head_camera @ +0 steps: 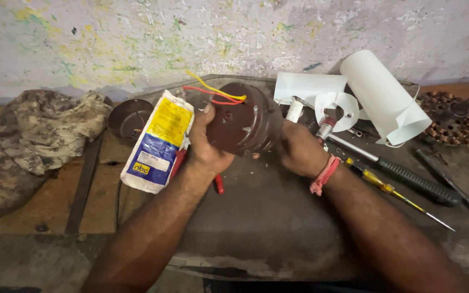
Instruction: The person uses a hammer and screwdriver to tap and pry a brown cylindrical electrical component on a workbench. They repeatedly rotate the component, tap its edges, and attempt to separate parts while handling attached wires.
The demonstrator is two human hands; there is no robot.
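desk [278, 228]: dark worn slab, tools scattered on it
motor housing [242, 126]: brown, round, held above desk centre, red and yellow wires at top
left hand [206, 142]: gripping housing's left side
right hand [298, 149]: clasped on its right side, fingers hidden
pouch [158, 142]: white, blue and yellow, just left of left hand
screwdrivers [403, 174]: right, untouched
step: judged steadying/turning housing; next needs firm two-hand grip

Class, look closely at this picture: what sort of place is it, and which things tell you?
Probably a small electrical repair workshop: both hands hold a brown motor housing with wires, screwdrivers lie on the worn bench, and a copper-wound stator sits nearby.
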